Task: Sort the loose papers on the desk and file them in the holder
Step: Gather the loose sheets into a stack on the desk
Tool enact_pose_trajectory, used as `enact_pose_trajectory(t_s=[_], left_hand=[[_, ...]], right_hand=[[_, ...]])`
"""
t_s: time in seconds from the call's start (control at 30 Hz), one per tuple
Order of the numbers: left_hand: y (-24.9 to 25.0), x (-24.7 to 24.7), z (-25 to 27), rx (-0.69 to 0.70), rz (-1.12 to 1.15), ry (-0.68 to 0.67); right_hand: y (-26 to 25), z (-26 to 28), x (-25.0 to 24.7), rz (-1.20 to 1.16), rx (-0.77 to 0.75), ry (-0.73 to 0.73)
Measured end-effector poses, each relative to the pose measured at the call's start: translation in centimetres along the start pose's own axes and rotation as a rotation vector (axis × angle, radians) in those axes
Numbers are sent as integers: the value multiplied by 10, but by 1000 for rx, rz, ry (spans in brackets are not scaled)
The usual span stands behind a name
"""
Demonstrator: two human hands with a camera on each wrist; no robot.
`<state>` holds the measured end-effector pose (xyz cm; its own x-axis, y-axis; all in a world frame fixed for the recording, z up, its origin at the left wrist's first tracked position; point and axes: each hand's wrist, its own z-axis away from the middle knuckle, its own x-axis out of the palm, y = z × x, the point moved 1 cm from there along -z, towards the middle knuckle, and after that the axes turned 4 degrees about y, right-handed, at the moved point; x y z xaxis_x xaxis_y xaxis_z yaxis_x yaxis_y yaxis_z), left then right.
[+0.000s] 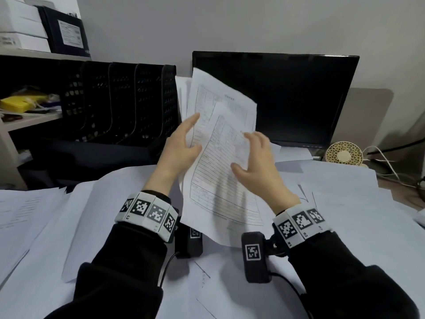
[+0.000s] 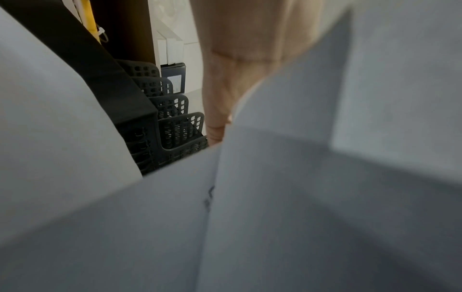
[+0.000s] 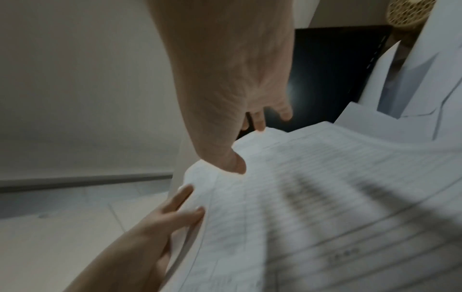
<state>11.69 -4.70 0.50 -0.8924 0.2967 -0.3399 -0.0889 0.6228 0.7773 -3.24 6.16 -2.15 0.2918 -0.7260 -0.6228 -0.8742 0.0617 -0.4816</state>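
I hold a bundle of printed forms tilted up above the desk, in front of the monitor. My left hand grips its left edge, thumb on the printed face and index finger stretched up along the edge. The right wrist view shows those left fingers at the sheets' edge. My right hand lies spread on the top sheet near its right edge, its thumb pressed on the print. The black mesh file holder with several slots stands just left of the bundle. The left wrist view sees that holder past blank sheet backs.
Loose sheets cover the desk on both sides of my arms. A dark monitor stands behind the bundle, a small round fan to its right with cables. A shelf with a yellow item sits far left.
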Motion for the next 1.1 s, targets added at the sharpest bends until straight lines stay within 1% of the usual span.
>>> enact_pose_trajectory(t_s=[0.07, 0.1, 0.17, 0.23, 0.3, 0.33, 0.4, 0.5, 0.53, 0.63, 0.77, 0.9, 1.0, 1.1], left_hand=[[-1, -4, -2, 18, 108, 27], [-2, -6, -3, 21, 181, 33], [-5, -9, -4, 28, 288, 35], [-6, -12, -7, 36, 308, 34], [-1, -13, -9, 46, 298, 41], [1, -13, -8, 40, 294, 58], [4, -15, -6, 13, 284, 75], [2, -20, -3, -51, 266, 50], [1, -21, -4, -78, 263, 45], [-5, -20, -6, -119, 247, 57], [-12, -20, -5, -59, 203, 91], [-13, -17, -3, -37, 297, 113], [-13, -18, -3, 3, 312, 138], [-10, -14, -3, -16, 255, 150]], right_hand=[[18, -6, -5, -31, 160, 41], [24, -8, -8, -104, 242, 70], [37, -9, -10, -370, 385, 103], [47, -6, -9, -594, 557, 19], [56, -3, -7, -684, 692, -77], [59, -2, -8, -692, 720, -75], [55, -5, -12, -691, 666, 27], [47, -9, -23, -707, 573, 218], [48, -11, -24, -701, 558, 256], [49, -10, -27, -718, 540, 282], [50, -10, -27, -771, 538, 297], [57, -10, -28, -830, 562, 308], [61, -8, -30, -875, 569, 336], [58, -7, -34, -880, 547, 345]])
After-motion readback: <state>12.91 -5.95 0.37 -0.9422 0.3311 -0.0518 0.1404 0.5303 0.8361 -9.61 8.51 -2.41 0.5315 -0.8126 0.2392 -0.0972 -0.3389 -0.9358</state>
